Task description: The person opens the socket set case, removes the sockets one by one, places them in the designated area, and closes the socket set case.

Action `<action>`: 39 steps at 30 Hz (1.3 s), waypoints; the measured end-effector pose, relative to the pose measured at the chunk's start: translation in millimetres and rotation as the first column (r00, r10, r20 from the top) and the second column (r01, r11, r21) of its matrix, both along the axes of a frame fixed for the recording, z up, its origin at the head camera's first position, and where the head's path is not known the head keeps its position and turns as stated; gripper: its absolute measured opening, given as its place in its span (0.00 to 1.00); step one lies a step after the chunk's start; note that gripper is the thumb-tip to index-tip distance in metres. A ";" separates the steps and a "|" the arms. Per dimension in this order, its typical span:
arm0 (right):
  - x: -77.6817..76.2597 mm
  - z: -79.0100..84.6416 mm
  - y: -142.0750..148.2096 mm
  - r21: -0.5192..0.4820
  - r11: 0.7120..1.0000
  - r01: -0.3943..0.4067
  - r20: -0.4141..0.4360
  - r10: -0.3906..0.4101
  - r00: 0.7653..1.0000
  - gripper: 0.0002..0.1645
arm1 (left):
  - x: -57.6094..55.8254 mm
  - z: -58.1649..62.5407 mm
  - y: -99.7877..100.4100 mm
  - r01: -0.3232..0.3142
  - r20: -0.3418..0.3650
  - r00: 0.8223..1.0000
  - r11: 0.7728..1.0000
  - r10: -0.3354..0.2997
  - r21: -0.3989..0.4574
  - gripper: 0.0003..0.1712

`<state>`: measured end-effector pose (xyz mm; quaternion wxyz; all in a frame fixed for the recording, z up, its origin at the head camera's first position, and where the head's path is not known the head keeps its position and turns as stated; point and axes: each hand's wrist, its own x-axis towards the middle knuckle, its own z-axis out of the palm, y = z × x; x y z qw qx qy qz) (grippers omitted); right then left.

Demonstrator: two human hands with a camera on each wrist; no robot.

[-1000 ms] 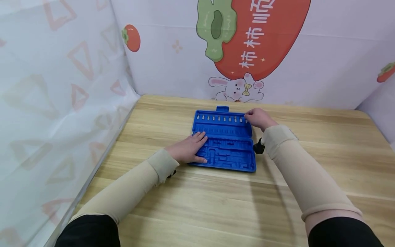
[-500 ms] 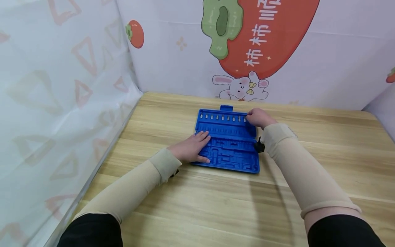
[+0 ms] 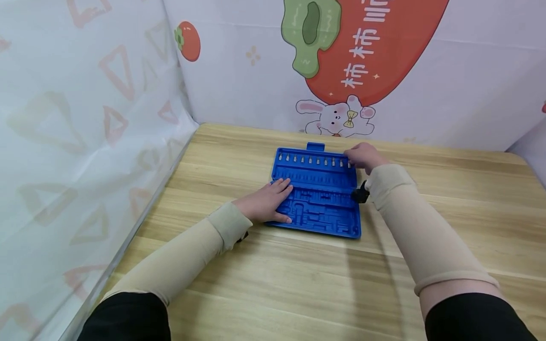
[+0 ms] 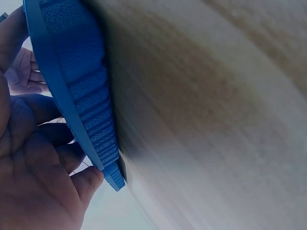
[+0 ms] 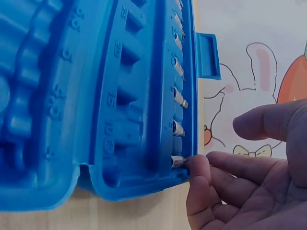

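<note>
A blue plastic tool case (image 3: 317, 208) lies unfolded on the table, with a row of small silver screwdriver bits (image 3: 318, 160) along its far half. My left hand (image 3: 266, 201) rests on the case's left edge, fingers spread flat; the left wrist view shows its fingers at the rim (image 4: 72, 112). At the far right corner is my right hand (image 3: 364, 156). In the right wrist view, one fingertip (image 5: 199, 167) touches the end bit (image 5: 177, 161), while the thumb (image 5: 259, 122) stands apart from the fingers. Nothing is seen pinched between them.
The near half of the case has moulded recesses, and a clasp tab (image 3: 315, 146) sticks out at its far edge. The case lies on a wood-grain table (image 3: 273, 284). A printed cloth (image 3: 239, 85) hangs behind it, and another white cloth (image 3: 141, 156) covers the left side.
My right hand has shifted slightly right along the bits, so the end bit shows more than half a second ago. The left hand stays on the case; the head view has shifted a little.
</note>
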<state>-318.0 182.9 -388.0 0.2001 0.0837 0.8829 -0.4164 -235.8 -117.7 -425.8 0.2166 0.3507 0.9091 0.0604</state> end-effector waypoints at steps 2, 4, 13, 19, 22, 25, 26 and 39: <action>0.3 -1.4 3.2 -0.035 0.999 0.022 0.003 -0.022 1.000 0.33 | -0.3 -0.2 0.5 -0.001 0.000 1.000 1.000 0.001 -0.001 0.56; -0.1 -3.5 5.6 -0.066 0.996 0.053 0.004 -0.053 0.999 0.33 | -0.5 -0.2 0.9 -0.003 -0.001 1.000 1.000 0.003 -0.003 0.56; 2.5 -8.1 11.6 -0.284 0.932 0.223 0.041 -0.220 0.975 0.32 | -0.6 2.3 2.4 -0.003 -0.004 1.000 1.000 0.003 -0.017 0.56; 6.0 -13.3 11.2 -0.248 0.956 0.155 -0.042 -0.170 0.985 0.27 | -0.4 3.7 3.0 -0.010 -0.001 1.000 1.000 0.010 -0.024 0.57; 8.2 -17.1 11.2 -0.172 0.977 0.126 -0.099 -0.144 0.985 0.24 | -1.0 4.6 2.9 -0.020 0.005 1.000 1.000 0.020 -0.019 0.59; 10.6 -20.0 10.6 -0.112 0.986 0.124 -0.141 -0.140 0.980 0.20 | -2.3 5.8 2.4 -0.018 -0.010 1.000 0.999 0.018 -0.026 0.60; 11.2 -20.9 10.6 -0.096 0.987 0.127 -0.150 -0.141 0.979 0.19 | -2.9 6.2 2.1 -0.014 -0.016 1.000 0.999 0.014 -0.030 0.59; 16.9 -25.3 6.9 0.011 0.992 0.127 -0.245 -0.121 0.962 0.11 | -4.6 12.3 5.0 0.003 -0.052 0.999 0.995 -0.008 -0.101 0.59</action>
